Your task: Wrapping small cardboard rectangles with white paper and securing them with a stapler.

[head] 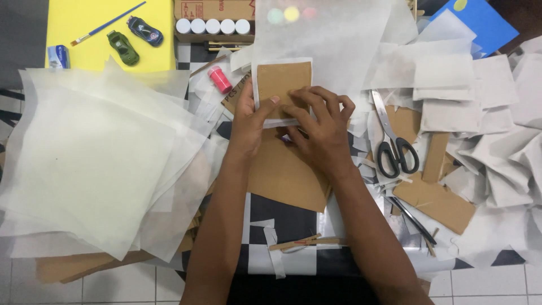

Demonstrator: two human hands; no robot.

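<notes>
Main piece: small brown cardboard rectangle (280,85) with a white paper border folded over its edges. It sits flat near the top middle of the work surface, lying on a bigger brown cardboard sheet (285,172). Looks like that's there as a firm backing to press against.

Left hand (248,121): palm down beside the rectangle's left edge, thumb laid across the lower left corner. Not closed around anything, just pinning the card flat so it can't slide, I'd say.

Right hand (319,127): fingers spread and curved, tips pressing down on the lower right part of the rectangle and its white strip. Also a flat press, not a grasp. My guess is it's holding the folded paper edge down.

Thin white paper: a big loose stack of translucent white tissue sheets (96,164) is piled on the left, within easy reach, and another sheet (327,39) lies just behind the rectangle.

Cutting stuff: black-handled steel scissors (392,138) lie to the right of the right hand, blades pointing away, near cardboard offcuts (437,200) and white paper scraps (451,90).

Paint bits: small pink-capped bottle (219,79) just left of the card, and a row of white round pot lids (212,26) further back.

Parked out of the way: yellow sheet (90,56) at top left holding a blue-handled paintbrush (107,24), a green toy car (123,48) and a dark blue toy car (145,30).
</notes>
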